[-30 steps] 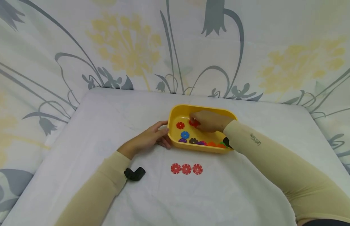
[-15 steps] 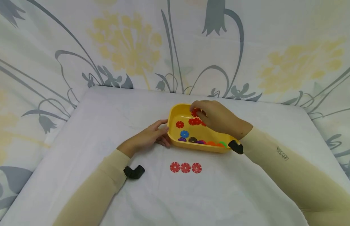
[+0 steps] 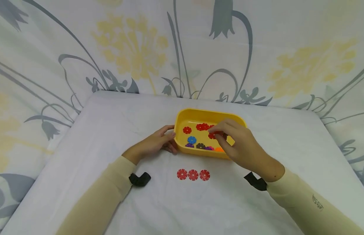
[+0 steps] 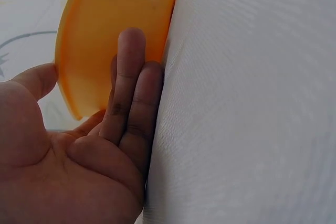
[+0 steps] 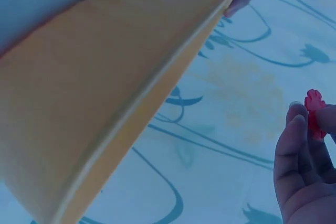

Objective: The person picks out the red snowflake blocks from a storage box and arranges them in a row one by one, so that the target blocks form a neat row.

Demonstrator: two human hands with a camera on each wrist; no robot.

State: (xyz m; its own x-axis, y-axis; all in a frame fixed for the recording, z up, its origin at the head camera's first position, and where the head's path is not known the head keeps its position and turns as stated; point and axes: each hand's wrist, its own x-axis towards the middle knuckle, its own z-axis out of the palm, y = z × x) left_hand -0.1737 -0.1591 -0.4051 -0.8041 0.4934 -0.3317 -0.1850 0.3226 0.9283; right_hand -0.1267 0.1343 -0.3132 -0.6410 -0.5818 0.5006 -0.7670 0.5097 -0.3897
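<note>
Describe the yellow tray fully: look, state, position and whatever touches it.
The yellow tray is a shallow rounded-rectangle bin, seemingly smooth plastic, sitting upright and open on the white cloth. Inside lie flower-shaped discs: several red, one blue, plus dark, purple and orange ones along its near wall. The left hand rests straight fingers against its left end. The right hand hovers over its right part, pinching a red disc. Three red discs lie in a row on the cloth nearer the person.
</note>
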